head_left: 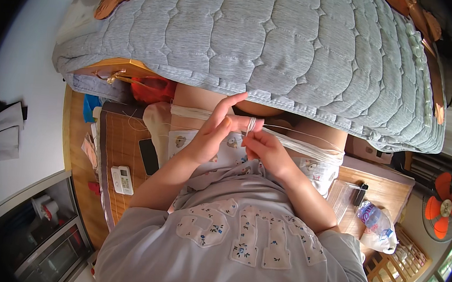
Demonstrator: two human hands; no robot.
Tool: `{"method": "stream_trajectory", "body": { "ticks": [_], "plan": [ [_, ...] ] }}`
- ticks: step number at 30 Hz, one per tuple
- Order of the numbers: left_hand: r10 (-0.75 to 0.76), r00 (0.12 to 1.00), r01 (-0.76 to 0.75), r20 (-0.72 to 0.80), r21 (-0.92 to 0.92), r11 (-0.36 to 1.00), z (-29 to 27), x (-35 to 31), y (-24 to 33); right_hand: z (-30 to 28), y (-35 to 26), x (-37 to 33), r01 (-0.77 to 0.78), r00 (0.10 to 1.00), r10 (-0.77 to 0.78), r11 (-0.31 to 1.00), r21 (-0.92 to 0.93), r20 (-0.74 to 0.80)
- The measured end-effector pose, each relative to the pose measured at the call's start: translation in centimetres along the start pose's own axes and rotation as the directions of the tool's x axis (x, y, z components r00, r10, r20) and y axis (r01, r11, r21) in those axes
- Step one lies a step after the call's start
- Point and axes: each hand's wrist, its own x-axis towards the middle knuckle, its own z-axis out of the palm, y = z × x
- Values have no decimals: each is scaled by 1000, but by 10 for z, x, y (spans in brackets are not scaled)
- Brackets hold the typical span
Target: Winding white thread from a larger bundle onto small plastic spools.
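My left hand [211, 134] is raised above my lap. Its index finger points up and away, and another finger stretches to the right. Several turns of white yarn [251, 124] are wound round that finger. Just below the turns, my right hand [269, 151] has thumb and fingers pinched together on the yarn. A thin strand runs rightward from the wound finger toward my right knee. A skein of white yarn [311, 149] is stretched around both my legs near the knees; its middle part is partly hidden behind my hands.
Ahead is a bed with a grey quilted cover [235, 34]. A dark phone [149, 156] and a white remote control [122, 180] lie to the left. At the right are a plastic bottle [375, 218], a black cylindrical object [361, 194] and an orange-bladed fan [446, 206].
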Motion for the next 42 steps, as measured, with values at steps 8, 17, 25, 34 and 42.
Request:
{"method": "stream_trajectory", "body": {
  "ticks": [8,17,25,34,42],
  "plan": [
    [-65,997,78,-47,359,930,-3,-1,6,1,3,-5,309,950,-304,893,328,-68],
    [-83,996,84,-9,94,992,-9,-4,3,-9,6,6,130,989,-148,873,470,2],
    [78,992,-83,-96,-56,995,1,4,-2,-7,0,2,223,971,-232,966,134,54],
    [-6,999,-15,38,525,851,-18,0,11,-5,4,-4,302,935,-353,836,457,28],
    [-10,994,-1,-107,-97,995,-3,9,11,3,7,6,205,979,-203,974,97,-33]
  ]
}}
